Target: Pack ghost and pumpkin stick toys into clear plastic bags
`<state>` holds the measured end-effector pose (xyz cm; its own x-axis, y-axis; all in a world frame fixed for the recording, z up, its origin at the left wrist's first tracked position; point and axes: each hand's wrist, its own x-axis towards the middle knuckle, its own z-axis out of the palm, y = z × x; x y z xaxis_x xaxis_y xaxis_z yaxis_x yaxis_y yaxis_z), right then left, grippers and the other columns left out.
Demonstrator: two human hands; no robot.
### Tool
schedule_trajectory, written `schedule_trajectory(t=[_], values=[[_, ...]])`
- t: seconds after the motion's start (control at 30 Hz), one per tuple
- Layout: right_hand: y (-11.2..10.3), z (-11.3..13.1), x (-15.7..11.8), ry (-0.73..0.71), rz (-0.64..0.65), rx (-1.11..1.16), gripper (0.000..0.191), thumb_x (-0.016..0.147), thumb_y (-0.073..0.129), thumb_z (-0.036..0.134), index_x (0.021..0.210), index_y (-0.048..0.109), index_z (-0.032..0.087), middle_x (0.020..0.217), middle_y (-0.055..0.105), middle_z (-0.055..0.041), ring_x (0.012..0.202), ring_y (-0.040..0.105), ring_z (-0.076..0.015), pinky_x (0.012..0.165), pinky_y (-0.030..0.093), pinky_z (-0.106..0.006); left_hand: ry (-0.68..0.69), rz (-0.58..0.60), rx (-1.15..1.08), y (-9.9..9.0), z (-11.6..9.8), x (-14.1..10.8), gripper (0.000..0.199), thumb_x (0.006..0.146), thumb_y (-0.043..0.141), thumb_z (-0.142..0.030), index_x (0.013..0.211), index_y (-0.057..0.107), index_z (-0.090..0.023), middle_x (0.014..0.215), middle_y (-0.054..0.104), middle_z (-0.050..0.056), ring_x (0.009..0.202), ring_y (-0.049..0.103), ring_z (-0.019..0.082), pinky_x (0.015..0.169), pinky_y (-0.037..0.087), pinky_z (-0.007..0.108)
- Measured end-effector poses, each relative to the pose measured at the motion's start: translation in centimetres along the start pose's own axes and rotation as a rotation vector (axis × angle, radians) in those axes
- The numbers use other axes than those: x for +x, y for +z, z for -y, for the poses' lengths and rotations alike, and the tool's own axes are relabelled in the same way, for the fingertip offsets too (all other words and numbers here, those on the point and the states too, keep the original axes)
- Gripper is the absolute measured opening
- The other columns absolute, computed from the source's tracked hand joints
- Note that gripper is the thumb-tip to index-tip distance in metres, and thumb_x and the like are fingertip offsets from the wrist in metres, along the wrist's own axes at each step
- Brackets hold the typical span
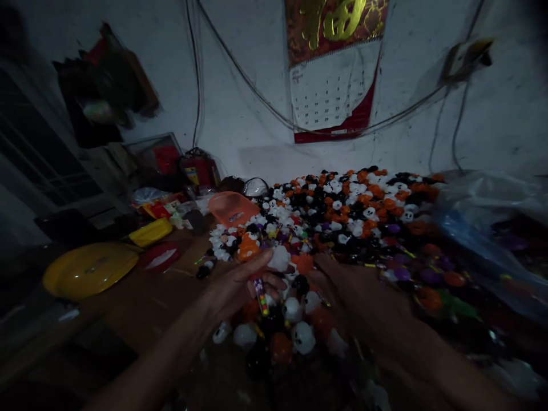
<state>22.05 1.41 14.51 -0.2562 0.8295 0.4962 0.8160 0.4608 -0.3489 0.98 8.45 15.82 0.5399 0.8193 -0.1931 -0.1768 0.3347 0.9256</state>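
Observation:
My left hand (252, 279) is closed round a white figure (279, 258), its thumb on top. A small clear tube of coloured candy (261, 297) lies against its fingers. Beside it, my right hand (327, 279) reaches into the heap, next to an orange piece (302, 263); its fingers are dark and partly hidden. Below both hands are several white skull-like pieces (303, 337), with orange and black ones among them. A large pile of small orange, white and black pieces (342, 200) spreads behind the hands to the wall.
An orange scoop (233, 209) lies at the pile's left edge. Farther left are a yellow basin (92, 268), a red dish (158, 257) and a yellow tray (150, 232). Clear plastic bags (492, 222) cover the right side. A calendar (331, 85) hangs on the wall.

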Motion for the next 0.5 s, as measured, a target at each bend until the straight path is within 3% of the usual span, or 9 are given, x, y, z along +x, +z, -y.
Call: schedule_trajectory(t=[0.17, 0.37, 0.5], values=[[0.0, 0.7, 0.2, -0.044, 0.021, -0.158, 0.02, 0.099, 0.035, 0.031, 0.095, 0.052, 0.022, 0.069, 0.063, 0.0023, 0.052, 0.056, -0.0131, 0.048, 0.021, -0.027, 0.006, 0.014, 0.045, 0.9, 0.1, -1.2, 0.024, 0.081, 0.065, -0.036, 0.08, 0.064, -0.012, 0.068, 0.069, 0.006, 0.057, 0.065, 0.014, 0.056, 0.055, 0.023], [-0.1, 1.0, -0.6, -0.096, 0.036, -0.369, 0.016, 0.098, 0.036, 0.031, 0.096, 0.049, 0.023, 0.08, 0.063, 0.0016, 0.058, 0.059, -0.0166, 0.047, 0.017, -0.028, 0.055, -0.032, 0.233, 1.5, -0.2, -1.7, 0.023, 0.081, 0.065, -0.034, 0.087, 0.065, -0.013, 0.069, 0.071, 0.006, 0.056, 0.067, 0.015, 0.058, 0.056, 0.025], [-1.1, 1.5, -1.1, -0.155, 0.05, -0.487, 0.016, 0.098, 0.037, 0.032, 0.096, 0.049, 0.022, 0.083, 0.062, 0.001, 0.061, 0.059, -0.017, 0.046, 0.016, -0.028, 0.126, 0.025, 0.394, 2.5, -1.2, -1.9, 0.026, 0.076, 0.071, -0.029, 0.096, 0.065, -0.014, 0.076, 0.072, 0.004, 0.066, 0.07, 0.017, 0.065, 0.058, 0.027]])
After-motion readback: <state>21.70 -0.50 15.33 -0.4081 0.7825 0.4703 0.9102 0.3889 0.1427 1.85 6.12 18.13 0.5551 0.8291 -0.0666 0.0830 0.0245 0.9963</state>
